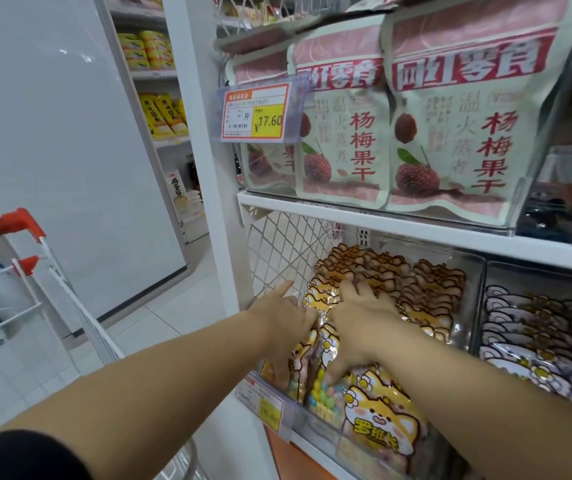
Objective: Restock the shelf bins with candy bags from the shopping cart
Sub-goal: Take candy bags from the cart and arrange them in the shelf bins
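Both hands are down in the clear bin [473,271] on the lower shelf, among the upright rows of orange cat-print candy bags [378,410] that fill it.

The left hand [284,323] sits at the bin's left edge. One finger stretches straight ahead toward the white mesh side panel [277,247], and another digit reaches down at the front of the rows. Its remaining fingers are buried behind the bags, so I cannot tell whether it grips anything.

The right hand [360,323] lies over the bag tops just beside the left one, fingers splayed and thumb angled down onto a front bag (the palm side is out of sight).

The shopping cart [4,225] stands to the left. Only its red handle and some wire show, because the basket is cut off by the frame edge and covered by the left forearm.

The price label [266,407] on the bin's front is too blurred to read, while the upper tag [260,112] reads 17.60. Dried-fruit pouches [450,133] stand on the shelf above, and the grey bags [533,327] in the neighbouring bin run off the right edge.
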Available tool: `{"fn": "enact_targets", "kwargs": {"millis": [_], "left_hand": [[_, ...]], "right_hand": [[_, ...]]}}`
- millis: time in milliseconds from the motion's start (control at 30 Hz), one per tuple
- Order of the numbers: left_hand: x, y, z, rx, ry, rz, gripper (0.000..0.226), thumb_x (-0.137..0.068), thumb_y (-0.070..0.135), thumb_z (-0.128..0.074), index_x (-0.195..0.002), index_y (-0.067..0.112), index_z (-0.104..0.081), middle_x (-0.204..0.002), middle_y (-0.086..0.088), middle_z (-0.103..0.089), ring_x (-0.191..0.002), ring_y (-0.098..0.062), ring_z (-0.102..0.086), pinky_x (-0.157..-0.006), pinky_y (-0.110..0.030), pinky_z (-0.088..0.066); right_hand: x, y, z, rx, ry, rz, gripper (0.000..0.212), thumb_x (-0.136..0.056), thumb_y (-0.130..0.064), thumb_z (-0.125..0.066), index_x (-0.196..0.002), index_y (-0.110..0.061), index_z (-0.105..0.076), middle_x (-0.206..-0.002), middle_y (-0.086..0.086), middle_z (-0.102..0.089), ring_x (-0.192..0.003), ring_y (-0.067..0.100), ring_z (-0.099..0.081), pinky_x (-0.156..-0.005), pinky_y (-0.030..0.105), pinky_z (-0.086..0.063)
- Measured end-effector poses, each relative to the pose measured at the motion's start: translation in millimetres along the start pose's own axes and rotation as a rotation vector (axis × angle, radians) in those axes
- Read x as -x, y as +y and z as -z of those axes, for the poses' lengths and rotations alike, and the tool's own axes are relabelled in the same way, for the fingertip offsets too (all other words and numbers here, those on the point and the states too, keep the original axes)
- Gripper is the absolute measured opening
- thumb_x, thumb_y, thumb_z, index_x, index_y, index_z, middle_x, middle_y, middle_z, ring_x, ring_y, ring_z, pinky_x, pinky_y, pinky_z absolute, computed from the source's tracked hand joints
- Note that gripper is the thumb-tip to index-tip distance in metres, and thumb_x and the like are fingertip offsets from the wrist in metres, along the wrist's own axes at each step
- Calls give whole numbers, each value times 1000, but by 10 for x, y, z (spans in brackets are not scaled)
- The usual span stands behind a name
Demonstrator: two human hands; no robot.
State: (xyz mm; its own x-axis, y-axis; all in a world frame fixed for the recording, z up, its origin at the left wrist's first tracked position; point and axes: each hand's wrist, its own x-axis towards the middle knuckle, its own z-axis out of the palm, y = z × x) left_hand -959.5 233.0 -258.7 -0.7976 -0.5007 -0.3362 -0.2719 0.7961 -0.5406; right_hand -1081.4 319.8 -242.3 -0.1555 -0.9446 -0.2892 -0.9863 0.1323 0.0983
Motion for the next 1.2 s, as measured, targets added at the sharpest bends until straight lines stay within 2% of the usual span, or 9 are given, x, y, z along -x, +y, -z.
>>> {"fn": "enact_targets", "kwargs": {"millis": [267, 400, 500, 567, 700, 800, 900, 1033, 1200], "left_hand": [[364, 46, -79, -3, 242, 146, 67, -77, 54, -68, -119, 10, -40, -114, -9, -60, -119, -31, -49, -119, -63, 8], [265, -28, -70, -120, 270, 81, 42, -92, 38, -60, -114, 8, -41, -107, -12, -59, -114, -33, -52, -117, -67, 10], [101, -79, -20, -225, 235, 57, 55, -90, 48, -61, -120, 7, -39, -108, -10, -54, -113, -31, -51, -115, -71, 3], [-22, -68, 3, -252, 241, 73, 41, -102, 33, -43, -132, 7, -33, -119, -12, -48, -118, -32, -49, -114, -73, 3], [-42, -13, 59, -275, 179, 141, 74, -106, 31, -32, -155, 16, 21, -151, -18, -26, -138, -35, -34, -114, -71, 5], [124, -42, 74, -227, 129, 195, 89, -102, 39, -40, -152, 19, 31, -165, -16, -4, -149, -35, -21, -115, -70, 6], [369, -53, 199, -144, 59, 267, 93, -99, 46, -49, -157, 16, 18, -167, -15, 1, -153, -34, -11, -118, -65, 4], [812, 106, 396, 132, 156, 268, 79, -95, 47, -57, -157, 18, -19, -155, -12, -35, -140, -33, -38, -121, -58, -8], [1777, 228, 443, 565, 252, 381, 68, -95, 55, -54, -153, 31, -27, -149, 1, -44, -134, -23, -47, -114, -42, -31]], "right_hand": [[148, -72, 81, 41, 190, 58, 58, -70, -58, -78, -109, -18, -60, -115, 3, -46, -117, 25, -48, -108, 47, -30], [125, -52, 113, 52, 114, 37, 56, -71, -60, -79, -96, -21, -47, -115, 1, -55, -114, 25, -54, -106, 47, -31], [11, -19, 117, 71, -13, 0, 71, -72, -65, -77, -120, -17, -54, -128, 3, -52, -119, 28, -52, -103, 46, -34], [-42, 2, 124, 73, -89, 0, 82, -75, -66, -74, -132, -13, -50, -136, 6, -46, -123, 29, -49, -103, 45, -40], [-67, 56, 81, 0, -66, -6, 97, -72, -69, -75, -145, -15, -42, -151, 6, -36, -137, 29, -39, -111, 48, -36], [10, 93, 69, -129, 74, -23, 87, -70, -70, -74, -137, -21, -50, -141, 2, -45, -130, 28, -46, -109, 49, -37], [152, 99, 154, -243, 211, -14, 68, -70, -64, -79, -121, -26, -56, -124, -2, -54, -111, 23, -55, -88, 38, -48], [438, 4, 284, -236, 335, 26, 46, -77, -60, -73, -111, -31, -61, -119, -6, -56, -117, 21, -55, -92, 39, -44], [905, -405, 333, -382, 468, 171, 17, -85, -50, -67, -89, -34, -62, -92, -15, -65, -97, 14, -63, -86, 34, -46]]}}
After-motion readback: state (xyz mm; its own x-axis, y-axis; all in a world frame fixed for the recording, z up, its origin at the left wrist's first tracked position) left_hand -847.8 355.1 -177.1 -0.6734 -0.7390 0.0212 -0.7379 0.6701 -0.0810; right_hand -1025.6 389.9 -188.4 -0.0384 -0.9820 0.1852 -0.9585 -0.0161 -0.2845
